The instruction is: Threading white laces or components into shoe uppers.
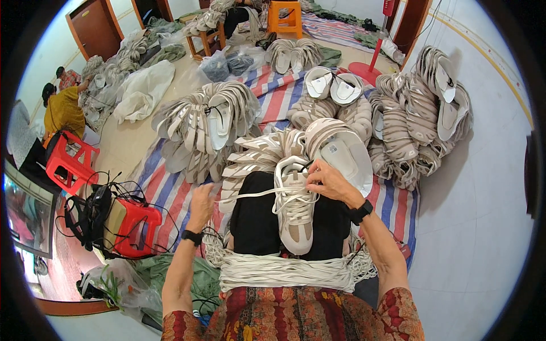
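Observation:
A beige and white shoe upper (297,204) rests on my lap between my black-clad thighs, toe toward me. White shoelace (250,196) crosses its eyelets, and a length runs taut out to the left. My left hand (201,206) is closed on that length, away from the upper. At the right edge of the upper, by the top eyelets, my right hand (330,182) pinches with thumb and forefinger; what lies between the fingertips is too small to make out. A thick bundle of white laces (284,271) lies across my lap, near my waist.
Stacked shoe uppers (210,113) lie ahead on a striped sheet (165,176), with more piles (409,119) at right. A red stool (136,227) with a black bag and cables stands at left. Another person (63,111) sits far left; an orange stool (284,20) stands at the back.

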Demonstrator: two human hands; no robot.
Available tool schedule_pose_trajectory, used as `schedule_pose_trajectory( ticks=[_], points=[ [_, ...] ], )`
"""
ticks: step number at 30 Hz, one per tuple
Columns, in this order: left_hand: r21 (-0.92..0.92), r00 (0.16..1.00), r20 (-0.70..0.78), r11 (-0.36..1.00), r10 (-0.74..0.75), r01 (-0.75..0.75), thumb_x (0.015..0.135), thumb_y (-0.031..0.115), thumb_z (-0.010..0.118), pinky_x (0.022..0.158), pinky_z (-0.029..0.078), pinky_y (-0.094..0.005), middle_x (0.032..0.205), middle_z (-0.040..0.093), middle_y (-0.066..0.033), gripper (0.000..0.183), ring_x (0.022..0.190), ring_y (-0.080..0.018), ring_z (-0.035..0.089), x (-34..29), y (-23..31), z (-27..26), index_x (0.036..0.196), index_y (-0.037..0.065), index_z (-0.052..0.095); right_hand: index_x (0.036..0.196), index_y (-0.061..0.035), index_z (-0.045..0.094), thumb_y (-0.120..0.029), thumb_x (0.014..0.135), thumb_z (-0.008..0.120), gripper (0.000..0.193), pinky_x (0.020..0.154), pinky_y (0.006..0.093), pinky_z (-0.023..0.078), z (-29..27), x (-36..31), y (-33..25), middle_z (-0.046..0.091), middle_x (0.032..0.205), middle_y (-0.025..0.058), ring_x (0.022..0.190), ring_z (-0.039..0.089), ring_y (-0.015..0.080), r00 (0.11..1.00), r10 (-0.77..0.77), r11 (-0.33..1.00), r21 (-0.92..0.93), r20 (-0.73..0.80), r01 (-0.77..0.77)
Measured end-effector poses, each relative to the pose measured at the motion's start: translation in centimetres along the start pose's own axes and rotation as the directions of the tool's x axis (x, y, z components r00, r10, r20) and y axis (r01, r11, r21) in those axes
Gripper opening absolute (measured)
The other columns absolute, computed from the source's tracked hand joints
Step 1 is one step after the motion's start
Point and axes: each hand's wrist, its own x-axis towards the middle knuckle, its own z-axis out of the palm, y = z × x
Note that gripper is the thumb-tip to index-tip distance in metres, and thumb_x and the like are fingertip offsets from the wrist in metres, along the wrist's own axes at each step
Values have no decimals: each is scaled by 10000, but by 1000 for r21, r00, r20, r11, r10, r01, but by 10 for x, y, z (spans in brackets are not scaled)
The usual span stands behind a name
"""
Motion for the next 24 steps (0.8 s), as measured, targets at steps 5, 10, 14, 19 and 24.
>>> schedule_pose_trajectory(
  ticks=[5,10,14,19,24],
  points=[
    [-528,987,160,845,2,84,818,90,530,788,430,-361,945,580,-159,251,898,-303,556,52,104,25,1045,-3,474,744,6,576,-88,736,582,94,649,289,435,6,-12,-16,496,925,85,704,531,227,985,-68,997,23,-157,72],
    [-685,911,408,638,-65,352,842,119,527,580,434,-244,688,561,-56,186,619,-111,531,61,133,30,968,2,456,723,19,512,-25,724,551,59,571,279,421,-2,-25,-16,508,827,95,636,517,211,955,-10,993,107,-296,43],
    [-678,894,442,627,-68,383,809,83,577,500,375,-199,607,502,1,144,547,-58,454,59,130,30,880,20,468,710,6,500,-3,713,544,45,496,279,387,-3,-24,-9,489,680,89,557,486,177,913,-26,999,32,-406,43],
    [-680,897,435,627,-73,381,806,79,584,491,368,-199,616,513,14,72,544,-49,448,59,130,16,826,21,546,698,0,505,-18,710,553,52,487,300,378,-9,-28,-12,481,627,101,507,466,199,854,111,993,95,-509,-72],
    [-656,884,465,657,-37,372,811,96,576,509,396,-208,626,537,9,95,558,-64,488,36,115,12,812,5,605,720,-16,566,-167,756,580,155,523,340,410,-12,-43,-16,558,623,140,576,560,260,923,199,980,74,-328,-185]
  ],
)
